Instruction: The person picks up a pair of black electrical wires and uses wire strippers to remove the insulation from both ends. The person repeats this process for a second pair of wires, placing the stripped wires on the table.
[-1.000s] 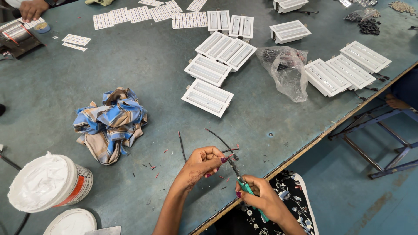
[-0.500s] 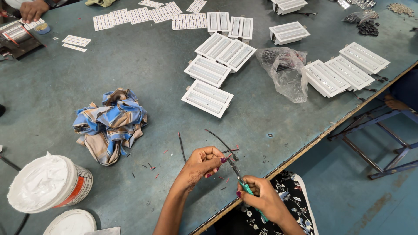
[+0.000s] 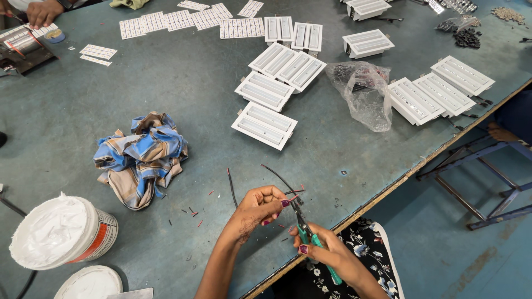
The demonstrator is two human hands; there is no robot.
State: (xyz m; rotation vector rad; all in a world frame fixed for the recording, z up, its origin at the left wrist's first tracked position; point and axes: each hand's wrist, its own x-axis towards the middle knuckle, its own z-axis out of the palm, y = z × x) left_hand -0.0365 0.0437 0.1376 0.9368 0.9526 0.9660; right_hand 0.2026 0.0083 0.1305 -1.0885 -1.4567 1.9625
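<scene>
I see the grey-green table [image 3: 183, 88] filling most of the head view, its wooden front edge running diagonally past my lap. On it, in falling order of size: a white plastic bucket [image 3: 61, 232] at the near left with its top covered in white; a crumpled blue and tan striped cloth [image 3: 141, 155] left of centre; white rectangular louvred light housings [image 3: 264, 125] lying flat in loose groups at centre and at right; a clear plastic bag [image 3: 363, 91] between those groups; flat white strip panels [image 3: 177, 19] in a row along the far edge.

Near the front edge, my left hand [image 3: 257, 207] is clenched on a thin black wire [image 3: 277, 176], pinching its near end between thumb and fingertips; the wire arcs away from the hand over the table. My right hand [image 3: 327, 254] is closed around the green handles of a small pair of pliers [image 3: 307, 232], whose tip meets the wire just beside the left fingertips. Whether the tip actually bites the wire I cannot tell.

Short red and black wire offcuts [image 3: 194, 213] lie scattered to the left of my hands.
</scene>
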